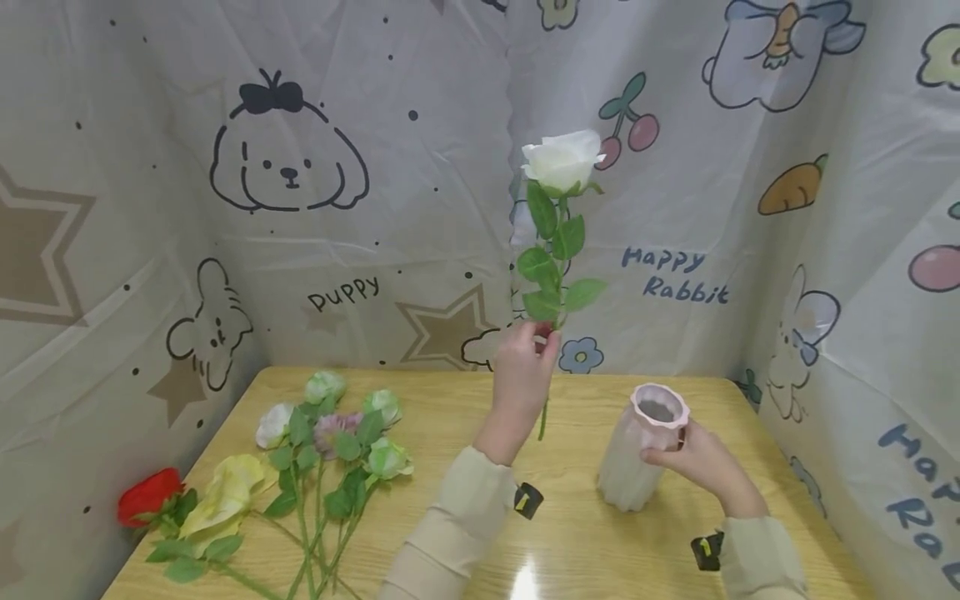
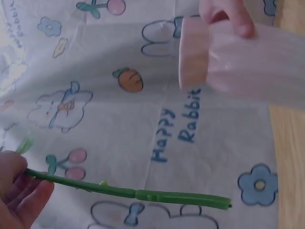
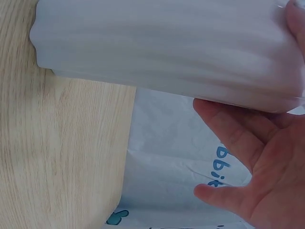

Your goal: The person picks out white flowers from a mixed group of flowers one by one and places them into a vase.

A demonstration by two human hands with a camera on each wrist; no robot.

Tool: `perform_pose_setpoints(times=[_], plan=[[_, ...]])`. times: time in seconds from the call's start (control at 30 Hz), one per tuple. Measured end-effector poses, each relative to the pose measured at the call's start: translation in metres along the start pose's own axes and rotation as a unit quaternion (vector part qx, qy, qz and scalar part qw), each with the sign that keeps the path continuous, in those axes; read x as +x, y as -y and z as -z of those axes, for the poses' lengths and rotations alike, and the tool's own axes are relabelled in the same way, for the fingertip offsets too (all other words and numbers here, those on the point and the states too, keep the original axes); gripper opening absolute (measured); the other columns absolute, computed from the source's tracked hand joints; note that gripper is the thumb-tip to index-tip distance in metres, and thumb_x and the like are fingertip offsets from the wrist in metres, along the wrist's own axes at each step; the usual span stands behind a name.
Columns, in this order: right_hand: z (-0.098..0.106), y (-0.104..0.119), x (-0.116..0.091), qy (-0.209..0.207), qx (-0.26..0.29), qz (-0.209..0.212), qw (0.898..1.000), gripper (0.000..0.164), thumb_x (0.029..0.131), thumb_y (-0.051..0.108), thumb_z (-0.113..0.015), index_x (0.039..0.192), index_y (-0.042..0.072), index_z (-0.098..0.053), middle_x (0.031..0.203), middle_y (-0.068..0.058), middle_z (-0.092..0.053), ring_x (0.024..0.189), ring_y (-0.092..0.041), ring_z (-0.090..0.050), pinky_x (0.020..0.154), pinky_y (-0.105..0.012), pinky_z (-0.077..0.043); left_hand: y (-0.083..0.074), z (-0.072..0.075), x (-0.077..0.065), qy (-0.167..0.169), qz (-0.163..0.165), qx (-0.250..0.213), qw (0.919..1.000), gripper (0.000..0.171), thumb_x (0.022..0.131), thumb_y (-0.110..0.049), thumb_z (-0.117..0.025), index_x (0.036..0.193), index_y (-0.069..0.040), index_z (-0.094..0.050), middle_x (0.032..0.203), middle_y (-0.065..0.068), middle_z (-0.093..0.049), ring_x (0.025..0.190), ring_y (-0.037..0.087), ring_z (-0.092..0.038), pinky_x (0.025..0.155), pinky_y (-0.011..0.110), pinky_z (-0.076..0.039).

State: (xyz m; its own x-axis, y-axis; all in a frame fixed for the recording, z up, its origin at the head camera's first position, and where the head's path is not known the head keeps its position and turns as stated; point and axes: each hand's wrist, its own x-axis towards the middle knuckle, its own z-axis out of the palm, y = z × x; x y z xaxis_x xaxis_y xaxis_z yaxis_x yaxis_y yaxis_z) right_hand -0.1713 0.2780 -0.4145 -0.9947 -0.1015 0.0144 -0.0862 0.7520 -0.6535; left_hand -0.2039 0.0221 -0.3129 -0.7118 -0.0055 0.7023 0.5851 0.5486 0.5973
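A white rose with green leaves stands upright in the air, its stem pinched by my left hand just under the lowest leaves. In the left wrist view the bare lower end of the green stem sticks out past the fingers. My right hand grips a pale pink, ribbed vase close below its scalloped rim. The vase tilts slightly on the table, its dark mouth facing up. In the right wrist view, fingers lie along the vase's side. The rose is left of the vase, higher up.
On the table's left side lie a red rose, a yellow flower, a white flower, a purple flower and several pale green roses, stems toward me. Printed cloth encloses the wooden table at back and sides.
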Motion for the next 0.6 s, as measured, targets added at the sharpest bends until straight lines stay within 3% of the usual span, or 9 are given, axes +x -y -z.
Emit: perform_pose_setpoints(times=[0.13,0.37,0.6], plan=[[0.000,0.001,0.000,-0.001,-0.007,-0.009,1.000,0.087,0.069,0.048,-0.067,0.131,-0.002,-0.032,0.120,-0.030,-0.052,0.102,-0.035,-0.056,0.083,-0.048,-0.050,-0.016,-0.020,0.005,0.005,-0.013,-0.026,0.9996,0.019,0.088,-0.020,-0.051,0.092,-0.002,-0.056,0.086,0.009,-0.063,0.070,0.013,-0.061,0.060,0.011,-0.047],[0.001,-0.002,0.003,-0.005,0.016,0.001,1.000,0.082,0.069,0.044,-0.069,0.130,0.001,-0.035,0.122,-0.029,-0.052,0.104,-0.035,-0.055,0.083,-0.047,-0.050,-0.045,-0.041,0.014,0.008,-0.011,-0.083,0.9965,0.017,0.089,-0.022,-0.049,0.094,-0.005,-0.053,0.089,0.007,-0.061,0.073,0.010,-0.060,0.063,0.009,-0.046],[-0.004,-0.006,0.003,-0.004,0.025,-0.018,1.000,0.085,0.070,0.045,-0.068,0.133,0.002,-0.031,0.127,-0.028,-0.048,0.109,-0.036,-0.053,0.088,-0.048,-0.048,-0.066,-0.063,0.010,0.022,-0.004,-0.138,0.9901,0.020,0.090,-0.025,-0.047,0.098,-0.007,-0.052,0.092,0.007,-0.060,0.077,0.007,-0.059,0.067,0.007,-0.045]])
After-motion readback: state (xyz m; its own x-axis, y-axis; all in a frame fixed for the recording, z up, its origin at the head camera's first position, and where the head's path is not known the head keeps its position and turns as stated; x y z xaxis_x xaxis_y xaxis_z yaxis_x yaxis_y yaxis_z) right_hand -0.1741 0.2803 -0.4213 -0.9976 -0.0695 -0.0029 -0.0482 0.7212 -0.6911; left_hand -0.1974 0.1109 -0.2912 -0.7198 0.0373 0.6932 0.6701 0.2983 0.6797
